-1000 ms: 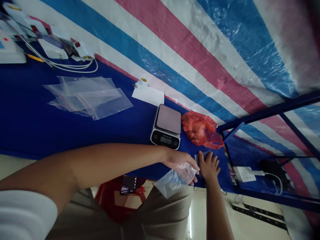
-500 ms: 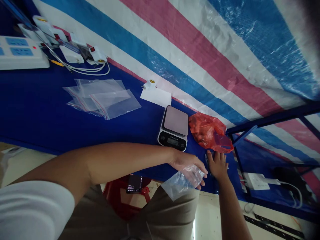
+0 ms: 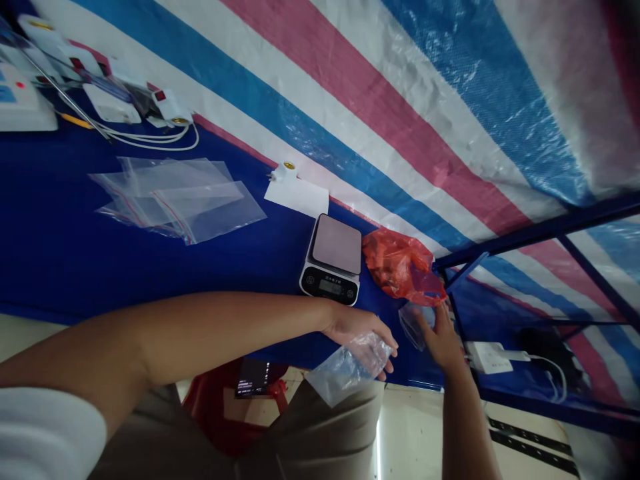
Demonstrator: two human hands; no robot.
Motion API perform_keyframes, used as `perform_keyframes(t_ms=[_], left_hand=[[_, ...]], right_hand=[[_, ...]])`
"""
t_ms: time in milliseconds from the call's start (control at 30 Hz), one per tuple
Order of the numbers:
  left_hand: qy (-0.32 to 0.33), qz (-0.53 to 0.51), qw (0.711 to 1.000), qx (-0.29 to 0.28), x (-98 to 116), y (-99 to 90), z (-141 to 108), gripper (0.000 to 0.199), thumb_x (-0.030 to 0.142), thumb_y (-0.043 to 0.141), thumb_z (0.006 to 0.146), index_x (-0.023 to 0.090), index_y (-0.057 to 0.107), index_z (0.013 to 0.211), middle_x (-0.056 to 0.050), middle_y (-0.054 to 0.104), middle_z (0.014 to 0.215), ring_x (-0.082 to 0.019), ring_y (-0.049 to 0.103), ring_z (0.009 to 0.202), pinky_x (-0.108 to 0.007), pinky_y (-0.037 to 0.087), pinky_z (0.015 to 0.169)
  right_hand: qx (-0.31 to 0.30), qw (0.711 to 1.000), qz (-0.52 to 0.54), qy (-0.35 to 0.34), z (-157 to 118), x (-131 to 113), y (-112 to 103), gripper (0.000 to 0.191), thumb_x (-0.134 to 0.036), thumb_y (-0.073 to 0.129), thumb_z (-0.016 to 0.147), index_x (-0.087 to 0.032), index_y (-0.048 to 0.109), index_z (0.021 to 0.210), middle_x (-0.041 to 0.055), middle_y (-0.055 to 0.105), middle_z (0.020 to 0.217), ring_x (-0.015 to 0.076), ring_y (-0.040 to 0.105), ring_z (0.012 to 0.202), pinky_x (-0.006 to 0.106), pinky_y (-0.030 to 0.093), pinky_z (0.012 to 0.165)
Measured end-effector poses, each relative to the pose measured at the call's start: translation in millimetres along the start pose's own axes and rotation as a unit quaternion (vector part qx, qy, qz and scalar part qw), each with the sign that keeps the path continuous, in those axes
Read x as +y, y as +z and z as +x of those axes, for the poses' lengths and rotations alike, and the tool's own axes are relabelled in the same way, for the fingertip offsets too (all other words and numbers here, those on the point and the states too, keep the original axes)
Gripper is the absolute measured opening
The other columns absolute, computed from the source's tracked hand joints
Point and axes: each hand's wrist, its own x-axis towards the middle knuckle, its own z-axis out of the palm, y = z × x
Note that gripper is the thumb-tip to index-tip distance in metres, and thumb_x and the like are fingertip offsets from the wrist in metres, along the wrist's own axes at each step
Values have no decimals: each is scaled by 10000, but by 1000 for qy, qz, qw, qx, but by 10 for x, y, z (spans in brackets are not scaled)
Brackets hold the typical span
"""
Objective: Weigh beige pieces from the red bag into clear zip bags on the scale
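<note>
A crumpled clear plastic bag hangs from my left hand, which reaches across in front of the digital scale with its fingers bent around the film. My right hand is at the right end of the blue surface, thumb and fingers apart. Its thumb touches a second small clear plastic bag lying below a red plastic bag. The red bag is just beyond my right fingertips, beside the scale. The undersides of the right fingers are hidden.
Several flat zip bags lie at the left on the blue-covered table. Behind the scale are a white card and a small white socket. Plugs and cables sit at the far left. A blue metal frame borders the right.
The view has shifted, so the table things sit further left. My right hand has gone from lying flat and spread to turned on its side, and the clear bag near it shows more.
</note>
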Motion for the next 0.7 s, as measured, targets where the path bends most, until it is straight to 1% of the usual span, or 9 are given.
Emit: perform_keyframes(t_ms=[67, 100, 200, 300, 400, 500, 600, 700], left_hand=[[-3, -6, 1000, 4, 6, 6, -4, 412, 385, 764, 709, 136, 610, 998, -73, 721, 896, -207, 724, 841, -381, 510, 955], [-5, -7, 1000, 5, 6, 7, -4, 406, 383, 761, 713, 137, 612, 1000, -71, 720, 896, -207, 724, 842, -379, 511, 950], [-7, -7, 1000, 5, -5, -3, 8, 398, 389, 754, 718, 138, 622, 997, -73, 720, 905, -210, 724, 846, -380, 522, 932], [2, -1, 1000, -1, -26, -28, 33, 401, 403, 766, 712, 146, 629, 987, -79, 723, 921, -215, 731, 859, -386, 532, 928], [4, 6, 1000, -13, -48, -68, 82, 404, 411, 783, 685, 162, 639, 968, -77, 731, 917, -229, 739, 853, -419, 543, 936], [2, 13, 999, -30, -66, -124, 161, 392, 416, 792, 665, 168, 644, 931, -90, 734, 911, -250, 746, 840, -450, 562, 923], [-5, 16, 999, -48, -75, -177, 239, 387, 408, 802, 646, 171, 663, 918, -103, 732, 910, -274, 747, 825, -474, 588, 875], [-27, 3, 998, -47, -68, -195, 273, 389, 400, 834, 619, 176, 681, 899, -108, 730, 915, -283, 746, 827, -475, 599, 858]], right_hand=[[21, 999, 38, -4, -157, 49, -28, 892, -742, 324, 904, -76, 504, 1469, 215, 509, 1529, 342, 448, 1439, 505, 332, 1195], [32, 998, 46, -10, -250, 60, -13, 862, -729, 355, 903, -65, 559, 1414, 226, 549, 1487, 350, 499, 1397, 504, 368, 1175], [73, 995, 33, -67, -530, 25, 115, 704, -674, 481, 906, -90, 691, 1238, 216, 627, 1396, 342, 603, 1276, 469, 459, 1104], [135, 985, 2, -108, -715, -60, 254, 569, -585, 458, 973, -112, 751, 1091, 192, 712, 1238, 315, 665, 1147, 446, 503, 1036], [179, 975, -41, -123, -781, -114, 309, 515, -498, 422, 1017, -110, 762, 1009, 177, 753, 1097, 303, 689, 1029, 431, 522, 972], [181, 972, -70, -135, -799, -104, 300, 507, -488, 411, 1019, -114, 753, 1014, 166, 763, 1033, 311, 699, 941, 427, 539, 882], [152, 975, -76, -146, -845, -41, 285, 521, -537, 406, 997, -141, 736, 1070, 157, 764, 1023, 322, 709, 910, 431, 547, 834], [122, 980, -89, -130, -950, 11, 264, 524, -554, 387, 973, -177, 726, 1108, 159, 767, 1049, 332, 728, 866, 438, 556, 753]])
